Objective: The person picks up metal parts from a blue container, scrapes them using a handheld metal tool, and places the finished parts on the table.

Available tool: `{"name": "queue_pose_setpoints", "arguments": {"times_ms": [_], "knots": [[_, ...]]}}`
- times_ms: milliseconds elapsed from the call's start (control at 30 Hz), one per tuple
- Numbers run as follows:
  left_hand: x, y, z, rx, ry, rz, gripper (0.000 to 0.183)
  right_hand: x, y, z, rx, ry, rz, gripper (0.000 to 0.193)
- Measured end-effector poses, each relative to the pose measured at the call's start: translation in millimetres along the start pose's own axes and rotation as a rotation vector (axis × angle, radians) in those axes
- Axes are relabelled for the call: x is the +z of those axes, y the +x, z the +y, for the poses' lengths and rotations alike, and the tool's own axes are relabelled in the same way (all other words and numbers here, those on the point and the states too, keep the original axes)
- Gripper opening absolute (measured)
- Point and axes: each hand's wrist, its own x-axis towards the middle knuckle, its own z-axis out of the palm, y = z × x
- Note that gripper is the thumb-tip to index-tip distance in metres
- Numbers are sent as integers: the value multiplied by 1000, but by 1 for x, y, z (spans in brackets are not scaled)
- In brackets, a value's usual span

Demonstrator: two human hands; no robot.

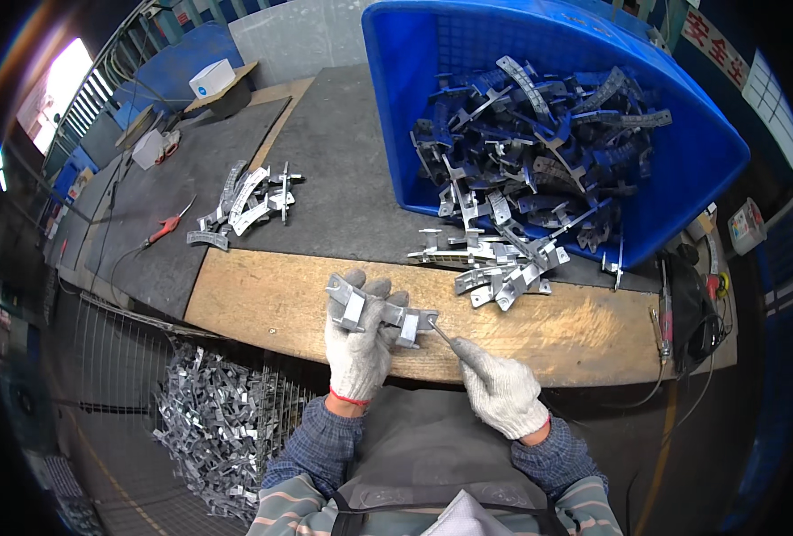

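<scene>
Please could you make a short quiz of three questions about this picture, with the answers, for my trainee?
1. What does the right hand hold?
2. True or false: the blue bin contains no metal parts.
3. The red-handled tool at the left lies on: A) the wooden board; B) the dark work surface; C) the blue bin's rim.

Key:
1. A slim tool, its tip at the metal piece held by the left hand.
2. False: the blue bin contains many metal parts.
3. B, the dark work surface.

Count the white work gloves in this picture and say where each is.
2: a glove on the left hand, holding a metal part; another on the right hand, holding a thin tool. Others could be hidden.
</scene>
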Motion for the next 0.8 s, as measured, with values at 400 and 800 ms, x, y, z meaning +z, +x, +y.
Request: {"name": "queue_pose_setpoints", "arguments": {"times_ms": [400,800], "knots": [[5,-38,12,180,731,-861,48,15,-9,32,907,1441,-238,30],[-26,42,1,420,1438,-370,51,1,-11,0,179,168,-306,29]]}}
